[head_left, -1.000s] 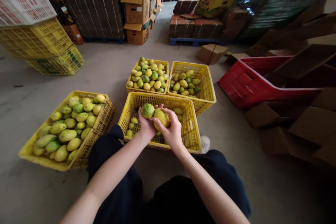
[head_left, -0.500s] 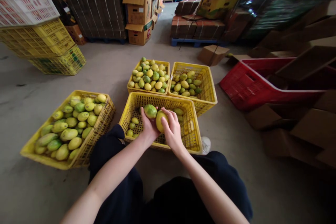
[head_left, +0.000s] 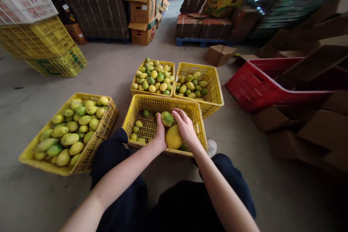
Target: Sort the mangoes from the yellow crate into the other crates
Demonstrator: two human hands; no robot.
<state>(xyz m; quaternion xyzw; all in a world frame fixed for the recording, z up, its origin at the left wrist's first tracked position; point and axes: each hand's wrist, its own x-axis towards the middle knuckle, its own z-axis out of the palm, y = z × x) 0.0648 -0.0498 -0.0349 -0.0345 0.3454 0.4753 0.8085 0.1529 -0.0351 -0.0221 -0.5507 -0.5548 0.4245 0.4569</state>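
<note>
You hold two fruits over the near yellow crate (head_left: pixel 199 130). The green fruit (head_left: pixel 167 118) sits at the top of your left hand (head_left: pixel 161 133), whose fingers wrap it from the left side. The yellow fruit (head_left: pixel 173 137) lies just below it, touching or nearly touching it, and your right hand (head_left: pixel 186 126) rests over its right side with the fingers curved around it. Both hands are closed on their fruit, held close together above the crate's interior; this placement probably keeps each fruit in full view and over a container.

The near crate holds only a few small fruits (head_left: pixel 137 130) along its left side, with much of its mesh floor bare. Two further yellow crates stand side by side directly behind it: the far left crate (head_left: pixel 135 76) is piled full, and the far right crate (head_left: pixel 216 87) is partly filled. A larger crate of fruit (head_left: pixel 107 125) stands to your left, just beside your left knee. A red crate (head_left: pixel 252 87) lies tilted on the floor to the right, among cardboard boxes (head_left: pixel 312 130). Stacked yellow crates (head_left: pixel 40 43) stand at the far left.
</note>
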